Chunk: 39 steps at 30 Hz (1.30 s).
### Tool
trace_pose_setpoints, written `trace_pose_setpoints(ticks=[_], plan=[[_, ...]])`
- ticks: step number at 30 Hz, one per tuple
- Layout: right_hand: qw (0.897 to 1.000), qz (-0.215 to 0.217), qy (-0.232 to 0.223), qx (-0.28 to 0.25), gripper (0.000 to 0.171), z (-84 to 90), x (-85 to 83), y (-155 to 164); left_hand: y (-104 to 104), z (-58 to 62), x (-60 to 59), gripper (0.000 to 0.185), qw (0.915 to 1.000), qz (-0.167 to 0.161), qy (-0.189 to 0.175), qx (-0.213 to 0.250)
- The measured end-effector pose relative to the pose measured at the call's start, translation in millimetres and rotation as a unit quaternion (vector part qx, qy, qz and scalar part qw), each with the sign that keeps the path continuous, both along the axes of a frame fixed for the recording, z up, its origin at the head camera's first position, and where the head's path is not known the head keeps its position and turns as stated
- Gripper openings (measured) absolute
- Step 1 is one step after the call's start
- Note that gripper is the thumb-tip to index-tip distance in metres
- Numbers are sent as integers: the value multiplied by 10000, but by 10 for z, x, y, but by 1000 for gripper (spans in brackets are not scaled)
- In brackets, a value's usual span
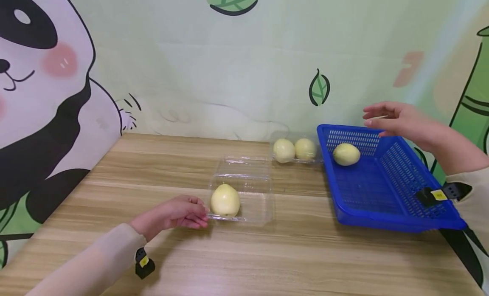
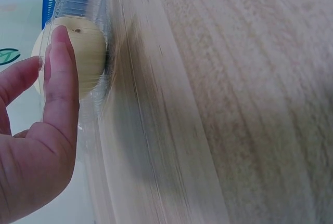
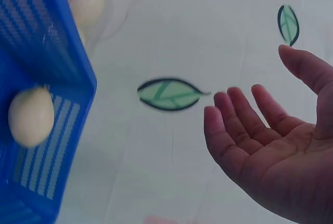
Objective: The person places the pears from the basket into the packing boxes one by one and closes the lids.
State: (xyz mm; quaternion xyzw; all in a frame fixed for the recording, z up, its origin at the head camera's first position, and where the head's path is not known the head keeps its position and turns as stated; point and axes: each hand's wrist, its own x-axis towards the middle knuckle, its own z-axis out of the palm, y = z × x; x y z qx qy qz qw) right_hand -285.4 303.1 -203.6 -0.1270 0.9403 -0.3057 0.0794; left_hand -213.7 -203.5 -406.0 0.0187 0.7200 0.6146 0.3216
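Observation:
My left hand (image 1: 183, 212) is at the front left corner of a clear plastic clamshell box (image 1: 257, 204); thumb and fingers pinch its rim. The box lies with its lid folded back, and one pale yellow pear (image 1: 225, 200) sits in its left half. From the left wrist view, the fingers (image 2: 61, 83) lie along the outside of the box wall, beside the pear (image 2: 88, 52). My right hand (image 1: 406, 122) hovers over the back rim of a blue plastic basket (image 1: 376, 221), holding nothing, its fingers (image 3: 250, 120) loosely bent. Inside the basket, a single pear (image 1: 346, 154) rests near the back left corner.
Behind and left of the basket stands another clear box (image 1: 318, 160) with two pears (image 1: 284, 150) in it, close to the wall. A printed panda backdrop (image 1: 191, 75) rises at the back edge of the wooden table (image 1: 267, 262).

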Motion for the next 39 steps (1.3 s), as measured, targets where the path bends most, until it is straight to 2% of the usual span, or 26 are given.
trace_pose_setpoints(ticks=[7,15,21,39], plan=[[9992,-126,78,380,76,112,-43,58,4,12,11,3,10000,-1,11,31],[9981,-254,256,504,77,68,-162,130,4,11,6,3,10000,-1,48,25],[9956,-265,436,780,78,-48,-350,183,6,5,7,3,10000,8,29,6],[9911,119,353,1277,76,-573,-808,171,10,14,15,2,10000,-29,32,63]])
